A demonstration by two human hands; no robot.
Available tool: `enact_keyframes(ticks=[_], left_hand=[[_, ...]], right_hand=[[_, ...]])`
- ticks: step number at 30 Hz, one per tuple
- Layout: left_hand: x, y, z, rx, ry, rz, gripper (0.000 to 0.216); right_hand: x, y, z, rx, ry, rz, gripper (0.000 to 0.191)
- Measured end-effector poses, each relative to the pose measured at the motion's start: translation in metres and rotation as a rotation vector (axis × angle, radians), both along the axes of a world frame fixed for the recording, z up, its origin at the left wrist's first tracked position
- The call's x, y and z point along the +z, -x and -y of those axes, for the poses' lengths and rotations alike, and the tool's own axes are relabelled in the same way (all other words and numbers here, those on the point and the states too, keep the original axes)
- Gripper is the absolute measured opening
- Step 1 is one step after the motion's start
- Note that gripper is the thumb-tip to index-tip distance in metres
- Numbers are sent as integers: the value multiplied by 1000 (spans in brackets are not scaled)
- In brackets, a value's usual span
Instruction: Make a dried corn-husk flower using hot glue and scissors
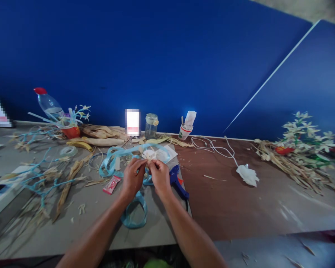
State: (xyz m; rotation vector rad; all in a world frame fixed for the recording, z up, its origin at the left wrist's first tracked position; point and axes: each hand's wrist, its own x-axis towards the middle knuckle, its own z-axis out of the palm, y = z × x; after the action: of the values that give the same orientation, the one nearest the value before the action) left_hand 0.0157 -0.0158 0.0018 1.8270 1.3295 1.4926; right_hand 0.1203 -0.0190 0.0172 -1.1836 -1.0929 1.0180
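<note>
Tabletop [212,204], grey on your left and brown on your right, runs along a blue wall [167,56]. Over the grey part, your left hand [133,178] and right hand [160,176] meet at the fingertips. Each thumb and forefinger is pinched together on one small pale piece [148,159], directly in front of you; it is too small to make out in detail.

Pale blue ribbon [134,224] lies in loops behind your hands and in a ring between your forearms. A blue glue gun [175,179] sits just right of your right hand, and a red-and-pink packet [111,185] lies near your left.

Farther left, blue branching stems [48,188] are scattered. Behind them, a red cup [72,132] holds more stems with pale blossoms, beside a red-capped bottle [48,103]. Along the wall stand a bright blurred-out screen [132,121], a clear jar [151,128] and a white cup [185,131] with tissue in it. To your right are a white cable [222,149], a crumpled tissue [248,175] and, at the far side, white flowers [298,130] by dried husks [293,169].
</note>
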Motion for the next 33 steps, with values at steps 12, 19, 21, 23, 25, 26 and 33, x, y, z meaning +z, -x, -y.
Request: enact_keyframes(ticks=[12,19,21,23,25,26,33], left_hand=[[-2,-2,-4,-69,176,387,14],[-4,-3,-4,-86,224,445,16],[-4,-4,-4,-87,229,457,16],[-3,-4,-4,-88,232,461,16],[-3,-4,-4,-90,233,457,17],[-3,-4,-4,-89,230,451,17],[-7,-4,-3,-77,123,305,15]], right_hand=[[-3,-5,-6,48,84,-264,13],[0,-3,-5,67,24,-231,9],[0,-2,-5,62,13,-202,6],[0,-2,-5,53,9,-172,5],[-1,-1,-5,40,-1,-144,6],[-1,-1,-5,32,-10,-132,7],[-3,0,-7,3,-31,-119,10]])
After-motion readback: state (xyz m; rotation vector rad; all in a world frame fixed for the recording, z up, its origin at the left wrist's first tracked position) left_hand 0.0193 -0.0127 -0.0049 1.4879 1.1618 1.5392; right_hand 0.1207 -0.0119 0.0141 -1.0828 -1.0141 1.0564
